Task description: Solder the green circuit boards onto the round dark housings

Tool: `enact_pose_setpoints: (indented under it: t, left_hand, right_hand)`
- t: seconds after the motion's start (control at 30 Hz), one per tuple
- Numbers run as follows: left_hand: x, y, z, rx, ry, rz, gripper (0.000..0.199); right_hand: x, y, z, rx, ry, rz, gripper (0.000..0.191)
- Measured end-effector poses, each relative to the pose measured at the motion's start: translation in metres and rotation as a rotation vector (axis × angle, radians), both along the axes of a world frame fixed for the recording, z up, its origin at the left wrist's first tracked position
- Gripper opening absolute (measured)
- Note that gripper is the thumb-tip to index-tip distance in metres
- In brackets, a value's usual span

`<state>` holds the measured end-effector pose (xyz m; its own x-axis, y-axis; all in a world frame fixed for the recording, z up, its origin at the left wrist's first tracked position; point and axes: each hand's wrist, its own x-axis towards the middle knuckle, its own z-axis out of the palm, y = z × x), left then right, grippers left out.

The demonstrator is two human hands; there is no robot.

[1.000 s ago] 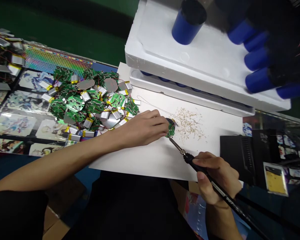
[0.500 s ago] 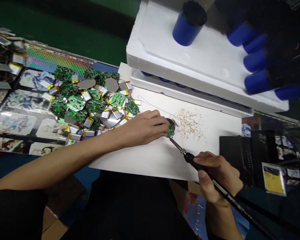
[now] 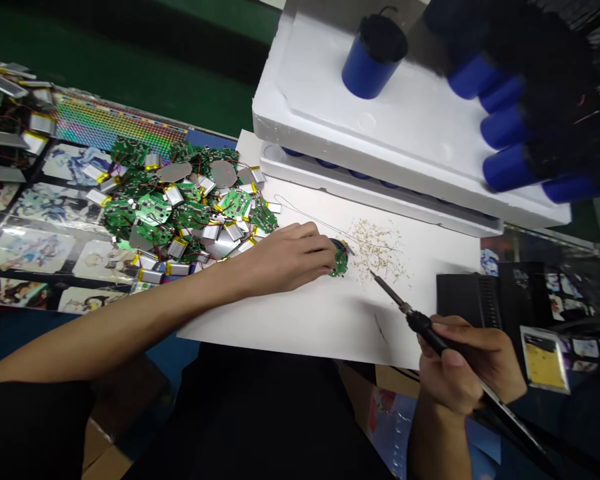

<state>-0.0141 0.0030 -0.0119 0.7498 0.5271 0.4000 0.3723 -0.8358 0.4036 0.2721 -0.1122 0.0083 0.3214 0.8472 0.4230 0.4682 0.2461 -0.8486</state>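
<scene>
My left hand point(image 3: 285, 259) rests on a white sheet point(image 3: 300, 320) and pinches a small round green circuit board point(image 3: 339, 263) at its fingertips, with a dark part on the board's far side. My right hand point(image 3: 467, 363) grips a black soldering iron point(image 3: 425, 325), and its metal tip point(image 3: 385, 289) hangs just right of the board, not touching it. A thin wire point(image 3: 310, 218) lies on the sheet, beside a scatter of pale crumbs point(image 3: 375, 250). Further left sits a heap of green circuit boards with wired silver pouch batteries point(image 3: 180, 207).
A white foam tray point(image 3: 405, 133) holding blue cylinders point(image 3: 374, 63) lies beyond the sheet, with more blurred cylinders at the upper right. A black box point(image 3: 485, 293) and a yellow card packet point(image 3: 545, 360) stand to the right. Printed picture sheets lie under the heap.
The soldering iron has lifted away from the circuit board, moving right with my right hand. My left hand and the board have stayed in place.
</scene>
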Motion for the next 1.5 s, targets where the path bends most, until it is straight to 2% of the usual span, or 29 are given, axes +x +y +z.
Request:
enact_pose_setpoints:
  t: [0.1,0.2,0.37,0.47,0.67,1.0,1.17,1.3,1.37,1.5]
  left_hand:
    - [0.000,0.000,-0.001,-0.025,-0.021,0.005,0.021]
    - [0.000,0.000,-0.002,-0.025,-0.047,-0.001,0.019]
    - [-0.001,0.001,0.001,-0.028,-0.064,-0.011,0.016]
    - [-0.001,0.001,0.003,-0.049,-0.065,-0.022,0.014]
    - [-0.003,0.000,0.006,-0.103,-0.042,-0.020,0.012]
    - [-0.006,0.004,0.010,-0.077,-0.067,-0.044,0.013]
    - [-0.011,0.011,0.021,-0.156,-0.071,-0.085,0.013]
    - [-0.014,0.012,0.033,-0.227,-0.038,-0.035,0.015]
    - [-0.014,0.011,0.036,-0.276,0.010,0.009,0.023]
    - [-0.009,0.005,0.031,-0.391,0.122,0.063,0.060]
  right_hand:
    - [0.002,0.004,-0.009,0.096,0.081,-0.114,0.030]
    - [0.007,0.002,-0.024,-0.016,0.096,-0.169,0.028]
    - [0.015,-0.012,-0.049,-0.101,0.114,-0.139,0.027]
    - [0.015,-0.016,-0.057,-0.105,0.118,-0.128,0.025]
    - [0.014,-0.018,-0.059,-0.110,0.079,-0.096,0.022]
    - [0.020,-0.021,-0.068,-0.187,0.052,-0.099,0.023]
    - [0.020,-0.021,-0.065,-0.193,0.038,-0.083,0.023]
    - [0.020,-0.020,-0.065,-0.204,0.047,-0.071,0.022]
    - [0.020,-0.019,-0.065,-0.198,0.069,-0.085,0.023]
    - [0.021,-0.016,-0.062,-0.181,0.136,-0.115,0.027]
